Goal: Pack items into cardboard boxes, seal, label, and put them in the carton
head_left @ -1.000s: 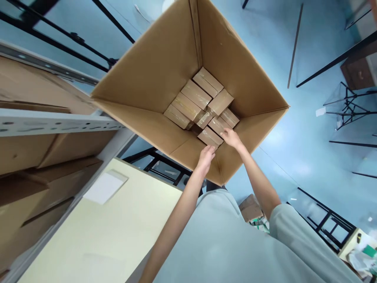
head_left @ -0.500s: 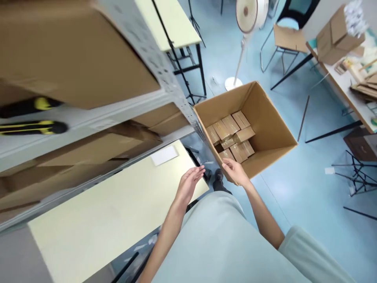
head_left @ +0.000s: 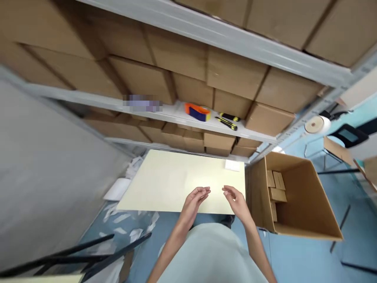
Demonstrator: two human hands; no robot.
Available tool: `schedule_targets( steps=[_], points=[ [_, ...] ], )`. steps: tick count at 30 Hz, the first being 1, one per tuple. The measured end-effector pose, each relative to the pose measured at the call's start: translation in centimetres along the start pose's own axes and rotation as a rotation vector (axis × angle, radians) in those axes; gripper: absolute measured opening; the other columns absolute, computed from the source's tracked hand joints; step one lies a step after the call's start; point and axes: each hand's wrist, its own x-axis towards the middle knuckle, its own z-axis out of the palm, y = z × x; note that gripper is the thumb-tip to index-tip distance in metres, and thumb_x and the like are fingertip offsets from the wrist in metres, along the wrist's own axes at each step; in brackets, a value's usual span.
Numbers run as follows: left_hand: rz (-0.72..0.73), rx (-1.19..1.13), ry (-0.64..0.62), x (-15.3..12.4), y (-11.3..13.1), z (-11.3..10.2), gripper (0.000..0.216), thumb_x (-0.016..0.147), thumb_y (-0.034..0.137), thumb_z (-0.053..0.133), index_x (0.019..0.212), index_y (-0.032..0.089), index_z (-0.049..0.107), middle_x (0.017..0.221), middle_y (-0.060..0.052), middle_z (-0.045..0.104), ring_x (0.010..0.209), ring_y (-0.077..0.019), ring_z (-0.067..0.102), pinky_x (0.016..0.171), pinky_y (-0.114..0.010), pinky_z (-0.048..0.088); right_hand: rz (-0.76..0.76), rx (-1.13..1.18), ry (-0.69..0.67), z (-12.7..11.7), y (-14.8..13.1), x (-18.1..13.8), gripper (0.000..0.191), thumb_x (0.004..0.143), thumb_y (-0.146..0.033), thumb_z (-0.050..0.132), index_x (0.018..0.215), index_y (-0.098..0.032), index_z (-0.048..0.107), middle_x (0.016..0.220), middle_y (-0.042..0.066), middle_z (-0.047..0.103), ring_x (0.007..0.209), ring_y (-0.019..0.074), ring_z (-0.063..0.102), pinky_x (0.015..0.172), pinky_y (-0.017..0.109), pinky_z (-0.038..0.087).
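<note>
My left hand (head_left: 194, 201) hovers over the near edge of a pale yellow table (head_left: 165, 181), fingers slightly curled and holding nothing. Level with it, my right hand (head_left: 236, 201) is also empty, its thumb and fingers apart. A white rectangular piece (head_left: 232, 165) lies at the table's far right corner, beyond my right hand. To the right of the table stands a large uncovered cardboard carton (head_left: 303, 200). Small brown boxes (head_left: 277, 194) lie inside it; its near wall hides part of them.
Ahead, a grey metal shelf (head_left: 176, 112) holds many cardboard boxes (head_left: 235, 72). On it lie yellow-black utility knives (head_left: 226, 122) and an orange and blue roll-like item (head_left: 198, 112). Paper scraps (head_left: 120, 224) litter the floor at left. A white fan (head_left: 317, 124) and chair stand at right.
My view has swung left toward the table and shelf. My right hand has left the carton's rim and is now over the table, beside my left hand.
</note>
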Motion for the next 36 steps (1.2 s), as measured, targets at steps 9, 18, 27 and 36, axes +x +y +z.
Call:
schedule_targets(
  steps=[9, 18, 27, 36],
  points=[
    [0.187, -0.118, 0.229, -3.2, 3.7, -14.2, 0.038, 0.070, 0.053, 0.089, 0.090, 0.022, 0.079, 0.123, -0.015, 0.081, 0.124, -0.0335, 0.073, 0.118, -0.048, 0.050, -0.092, -0.108, -0.222, 15.3, -2.7, 2.3, 0.053, 0.098, -0.067, 0.064, 0.123, -0.023, 0.078, 0.128, 0.016, 0.082, 0.123, 0.0345, 0.077, 0.108, 0.052, 0.062],
    [0.136, 0.152, 0.524, 4.3, -0.4, -27.0, 0.050, 0.062, 0.058, 0.089, 0.095, 0.022, 0.076, 0.115, -0.018, 0.080, 0.126, -0.0395, 0.072, 0.114, -0.055, 0.052, -0.017, -0.500, -0.266, 22.0, 4.4, 9.0, 0.050, 0.095, -0.055, 0.065, 0.129, -0.020, 0.077, 0.140, 0.017, 0.076, 0.128, 0.0366, 0.075, 0.105, 0.053, 0.064],
    [0.240, 0.832, 0.661, 16.5, 1.9, -31.3, 0.078, 0.085, 0.058, 0.074, 0.145, 0.008, 0.065, 0.174, -0.029, 0.038, 0.168, -0.0495, 0.018, 0.135, -0.063, 0.019, -0.116, -1.088, -0.495, 29.0, 7.6, 15.6, 0.085, 0.103, -0.050, 0.066, 0.169, -0.004, 0.040, 0.182, 0.025, 0.015, 0.172, 0.0402, 0.015, 0.138, 0.054, 0.023],
    [0.363, 1.145, 0.638, 24.2, -1.0, -36.8, 0.081, 0.100, 0.058, 0.055, 0.164, 0.009, 0.049, 0.184, -0.024, 0.012, 0.173, -0.0411, -0.001, 0.136, -0.063, 0.004, -0.162, -1.168, -0.568, 34.8, 12.9, 24.3, 0.109, 0.102, -0.071, 0.057, 0.177, -0.004, 0.014, 0.182, 0.026, -0.006, 0.172, 0.0437, -0.001, 0.138, 0.063, 0.008]
  ],
)
